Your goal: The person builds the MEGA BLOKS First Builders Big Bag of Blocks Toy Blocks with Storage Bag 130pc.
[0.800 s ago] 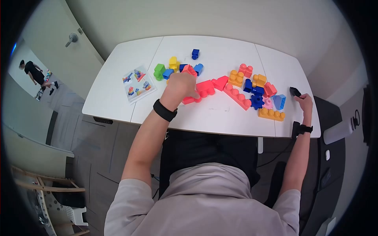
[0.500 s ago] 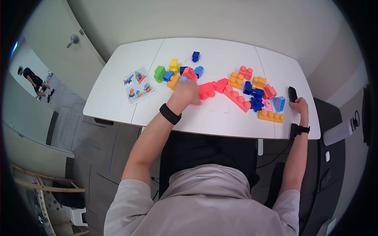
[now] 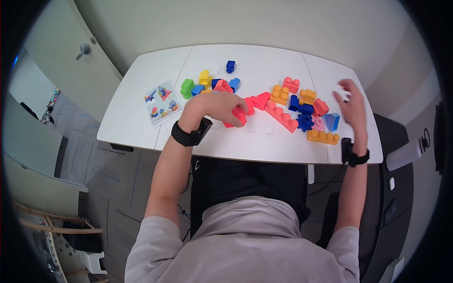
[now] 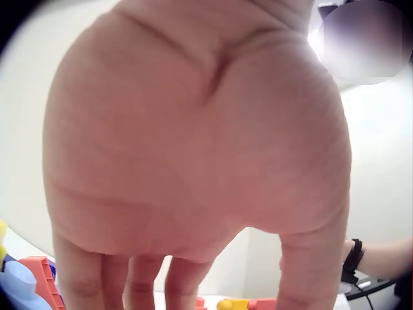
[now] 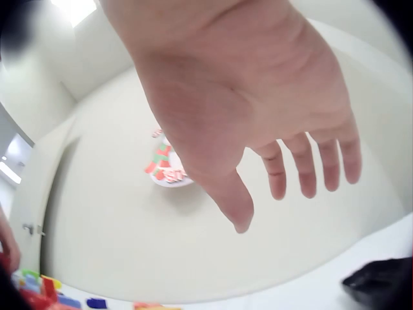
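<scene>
In the head view my left hand (image 3: 214, 106) arches over the left end of a row of red blocks, its thumb and fingers around a red block (image 3: 239, 114). The left wrist view shows its palm, with the fingertips cut off at the bottom edge. Beside it lie another red block (image 3: 250, 106) and a red triangular block (image 3: 261, 100). My right hand (image 3: 353, 106) is raised over the table's right side, holding nothing, with thumb and fingers apart. In the right wrist view a black object (image 5: 379, 282) lies on the table below that hand.
Green (image 3: 187, 88), yellow (image 3: 205, 77) and blue blocks sit behind my left hand. Right of centre is a cluster with a long red block (image 3: 281, 117), an orange block (image 3: 323, 137) and a blue gear (image 3: 305, 122). A picture sheet (image 3: 163, 104) lies at left.
My right hand has let go of the black object and lifted away with fingers spread. My left wrist has risen and turned over the red blocks. The person beyond the doorway has mostly left view.
</scene>
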Available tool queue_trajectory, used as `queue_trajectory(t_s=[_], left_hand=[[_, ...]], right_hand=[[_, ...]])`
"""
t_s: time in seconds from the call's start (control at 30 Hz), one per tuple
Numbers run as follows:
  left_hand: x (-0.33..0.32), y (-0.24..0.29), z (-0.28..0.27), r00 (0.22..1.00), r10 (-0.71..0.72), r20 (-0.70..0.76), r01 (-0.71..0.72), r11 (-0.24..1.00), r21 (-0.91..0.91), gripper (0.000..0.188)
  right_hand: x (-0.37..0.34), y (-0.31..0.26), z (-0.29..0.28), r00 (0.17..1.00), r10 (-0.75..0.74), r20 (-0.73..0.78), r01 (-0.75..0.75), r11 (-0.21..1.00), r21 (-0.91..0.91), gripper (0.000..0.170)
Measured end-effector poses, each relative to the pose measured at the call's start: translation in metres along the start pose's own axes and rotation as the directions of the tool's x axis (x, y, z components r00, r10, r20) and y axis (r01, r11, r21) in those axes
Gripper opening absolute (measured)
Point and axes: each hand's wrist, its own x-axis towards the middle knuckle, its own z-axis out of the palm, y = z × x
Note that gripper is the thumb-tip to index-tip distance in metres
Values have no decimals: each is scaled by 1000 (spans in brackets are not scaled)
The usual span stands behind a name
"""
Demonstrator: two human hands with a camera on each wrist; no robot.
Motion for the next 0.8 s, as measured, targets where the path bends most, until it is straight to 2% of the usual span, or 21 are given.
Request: queue_trajectory(t_s=[0.07,0.13,0.2,0.23,0.3,0.43,0.57,0.63,0.77,0.8], left_hand=[[-2,-9,0,998,-47,-47,48,999,21,54],[0,-20,0,991,-93,-98,98,994,40,54],[3,-37,-2,996,-90,-6,90,995,-33,52],[5,-45,0,995,-97,-10,97,995,-32,52],[10,-57,-1,997,-66,44,68,996,-61,54],[12,-59,1,994,-89,59,89,996,7,56],[20,-73,5,991,-106,84,107,994,2,57],[24,-81,9,995,-65,70,71,994,-88,57],[24,-84,10,996,-64,62,72,987,-141,56],[23,-84,9,996,-63,61,71,988,-140,55]], right_hand=[[-13,-53,22,979,-141,150,127,987,99,38],[-25,-88,52,922,-209,325,171,975,142,41],[-29,-105,83,850,-327,412,297,945,138,43],[-30,-109,99,849,-335,409,302,942,144,43],[-26,-115,132,758,-457,466,469,878,98,49],[-17,-120,175,754,-519,403,549,835,47,56],[-14,-116,194,737,-528,422,571,821,30,54],[-14,-114,202,719,-597,356,636,771,9,49],[-11,-115,208,736,-579,351,605,795,44,45],[-10,-116,208,739,-550,388,583,811,39,45]])
